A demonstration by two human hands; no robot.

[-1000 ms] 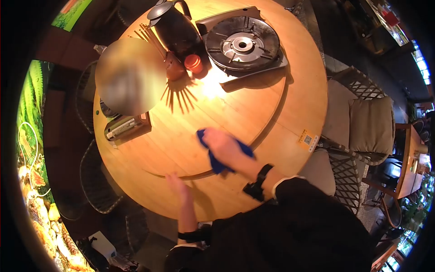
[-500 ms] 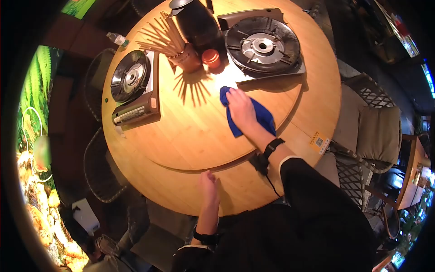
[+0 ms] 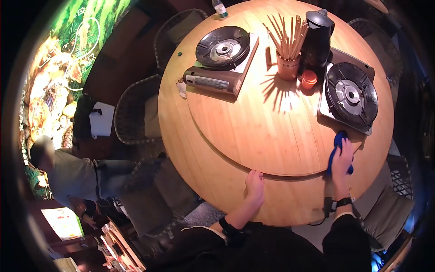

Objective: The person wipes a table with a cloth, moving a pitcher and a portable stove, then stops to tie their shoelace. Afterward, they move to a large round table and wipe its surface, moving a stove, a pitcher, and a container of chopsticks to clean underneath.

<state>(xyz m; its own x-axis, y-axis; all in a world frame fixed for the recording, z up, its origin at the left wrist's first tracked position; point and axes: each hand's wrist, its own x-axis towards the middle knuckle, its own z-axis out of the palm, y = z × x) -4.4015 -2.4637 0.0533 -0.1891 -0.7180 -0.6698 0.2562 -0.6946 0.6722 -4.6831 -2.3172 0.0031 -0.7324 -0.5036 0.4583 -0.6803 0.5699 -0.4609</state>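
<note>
A bunched blue cloth (image 3: 338, 140) lies under my right hand (image 3: 342, 162), whose fingers press it down at the right front edge of the wooden turntable (image 3: 244, 136). Just behind the cloth is the front corner of the right portable gas stove (image 3: 351, 96). My left hand (image 3: 255, 187) is curled at the turntable's near rim, fingertips closed on the edge. A dark cable-like item (image 3: 327, 206) lies beside my right wrist, partly hidden by it.
A second gas stove (image 3: 223, 47), a chopstick holder (image 3: 287, 68), a red-lidded jar (image 3: 309, 80) and a black kettle (image 3: 317, 41) stand on the turntable. A bottle (image 3: 220, 9) is at the far edge. Chairs (image 3: 138, 111) surround the table; a person (image 3: 74, 174) is at left.
The view has swung left. My right hand has drawn the blue cloth back from the middle of the turntable to its right front edge. My left hand remains at the near rim.
</note>
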